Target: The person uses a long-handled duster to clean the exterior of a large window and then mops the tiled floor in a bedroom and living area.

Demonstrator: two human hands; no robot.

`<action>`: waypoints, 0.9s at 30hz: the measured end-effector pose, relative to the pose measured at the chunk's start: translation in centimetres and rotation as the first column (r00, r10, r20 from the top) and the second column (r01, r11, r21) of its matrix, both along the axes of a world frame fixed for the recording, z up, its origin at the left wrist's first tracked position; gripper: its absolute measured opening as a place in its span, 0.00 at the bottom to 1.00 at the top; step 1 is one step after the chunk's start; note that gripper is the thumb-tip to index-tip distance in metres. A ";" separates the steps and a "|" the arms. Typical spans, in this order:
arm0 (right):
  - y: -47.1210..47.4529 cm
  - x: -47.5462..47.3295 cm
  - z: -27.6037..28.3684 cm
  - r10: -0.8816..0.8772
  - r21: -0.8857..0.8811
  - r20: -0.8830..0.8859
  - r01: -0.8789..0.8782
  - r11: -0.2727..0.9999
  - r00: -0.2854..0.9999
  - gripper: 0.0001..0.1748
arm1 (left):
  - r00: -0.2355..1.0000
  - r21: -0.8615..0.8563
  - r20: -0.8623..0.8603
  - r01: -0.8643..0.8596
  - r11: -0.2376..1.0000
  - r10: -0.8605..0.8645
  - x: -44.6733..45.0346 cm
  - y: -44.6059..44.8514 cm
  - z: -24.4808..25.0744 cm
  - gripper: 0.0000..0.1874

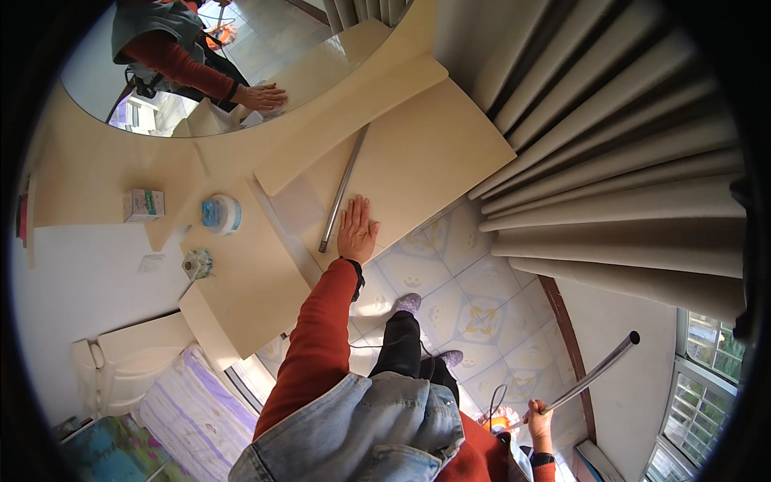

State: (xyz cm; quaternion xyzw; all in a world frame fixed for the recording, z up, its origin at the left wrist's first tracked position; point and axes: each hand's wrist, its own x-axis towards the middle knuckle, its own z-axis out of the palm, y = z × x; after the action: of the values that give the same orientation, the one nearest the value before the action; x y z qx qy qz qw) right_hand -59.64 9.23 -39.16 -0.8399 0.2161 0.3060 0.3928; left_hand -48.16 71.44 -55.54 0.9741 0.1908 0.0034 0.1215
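Observation:
My left hand [358,232] lies flat, palm down, on the pale wooden tabletop [433,144]. Just beside its fingers a metal tube [344,187] with a threaded lower end rests on the same top. At the lower right, my right hand [540,418] is closed around a shiny metal pole [590,379], whose open end points up to the right. Below that hand, partly hidden by my body, is an orange and pink object [499,419] on the floor. An oval mirror [313,66] reflects my left arm and hand.
A raised shelf [241,271] on the left bears a round white and blue container [223,214] and a patterned jar [197,264]. A small box [144,205] stands near the wall. Beige curtains [614,205] hang at the right. A thin cable [373,346] crosses my legs above the tiled floor [476,283].

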 end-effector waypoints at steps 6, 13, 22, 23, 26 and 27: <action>2.4 -0.8 -1.2 0.020 0.059 -0.068 -0.016 0.998 0.997 0.19 | 0.983 0.004 0.036 0.181 0.984 -0.181 -0.8 -8.4 0.5 0.35; 5.3 1.4 -1.4 -0.028 0.106 -0.089 0.038 0.994 0.996 0.17 | 0.795 -0.527 0.232 0.587 0.614 -0.561 -1.7 -13.7 3.7 0.20; 5.4 2.4 -2.8 0.059 0.080 0.014 -0.060 0.995 0.998 0.18 | 0.724 -0.088 0.200 -0.657 0.749 0.660 -3.2 0.0 2.4 0.19; 5.5 2.6 -3.0 0.074 0.065 0.015 -0.075 0.995 0.997 0.19 | 0.718 -0.071 0.139 -0.680 0.730 0.682 -3.6 0.7 2.2 0.18; 6.2 3.8 -3.3 0.230 0.003 0.047 -0.230 0.973 0.972 0.19 | 0.734 -0.003 0.055 -0.678 0.735 0.677 -4.0 1.8 1.7 0.15; 6.5 4.2 -3.3 0.300 -0.023 0.061 -0.299 0.954 0.952 0.19 | 0.748 0.009 0.035 -0.664 0.748 0.663 -4.0 1.8 1.6 0.13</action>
State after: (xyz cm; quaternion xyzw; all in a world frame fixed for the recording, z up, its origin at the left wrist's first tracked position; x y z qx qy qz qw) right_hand -55.43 15.77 -42.45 -0.8749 0.0759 0.3337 0.3428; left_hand -52.12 73.27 -53.96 0.8440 0.5222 0.0625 0.1051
